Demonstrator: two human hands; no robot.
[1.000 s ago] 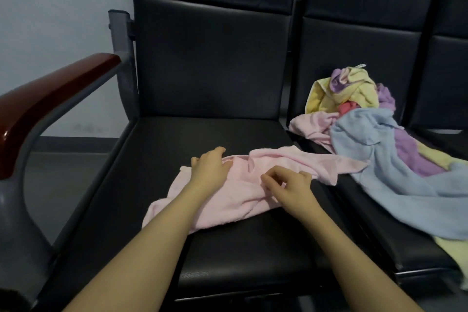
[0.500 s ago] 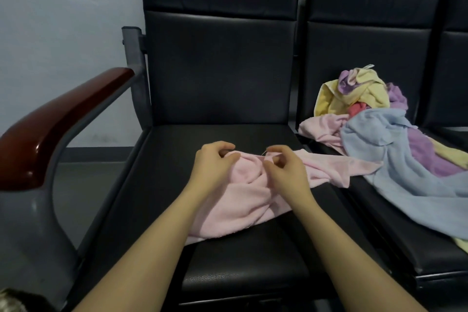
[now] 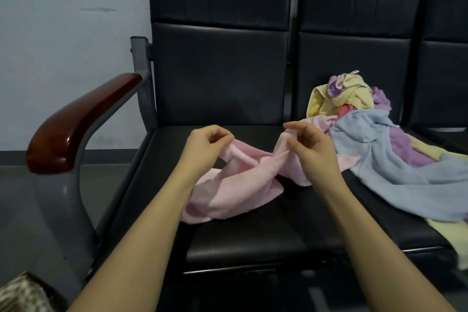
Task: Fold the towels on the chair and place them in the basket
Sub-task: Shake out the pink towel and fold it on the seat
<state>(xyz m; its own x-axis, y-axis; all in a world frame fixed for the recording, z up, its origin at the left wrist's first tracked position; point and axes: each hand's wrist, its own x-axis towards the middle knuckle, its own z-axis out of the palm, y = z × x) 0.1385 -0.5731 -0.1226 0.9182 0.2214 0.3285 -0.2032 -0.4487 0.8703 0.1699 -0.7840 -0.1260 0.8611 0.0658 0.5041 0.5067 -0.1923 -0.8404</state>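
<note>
Both hands pinch the pink towel (image 3: pixel 243 182) just above the chair seat (image 3: pixel 253 240) — left hand (image 3: pixel 205 151) w/ fingers curled on one bunched end, right hand (image 3: pixel 312 152) w/ thumb and fingers nipping the other; the rest sags twisted onto the seat. To do it well: find true corners, pull apart till the edge is taut, shake out the twist, then lay flat before folding. Other towels (image 3: pixel 374 139) are heaped on the next seat — no basket in view

We see our left hand (image 3: pixel 206 145) and right hand (image 3: pixel 312 151) each pinching the pink towel (image 3: pixel 243 185) above the chair (image 3: pixel 228 210); a towel pile (image 3: pixel 374 134) lies on the adjoining seat.
</note>
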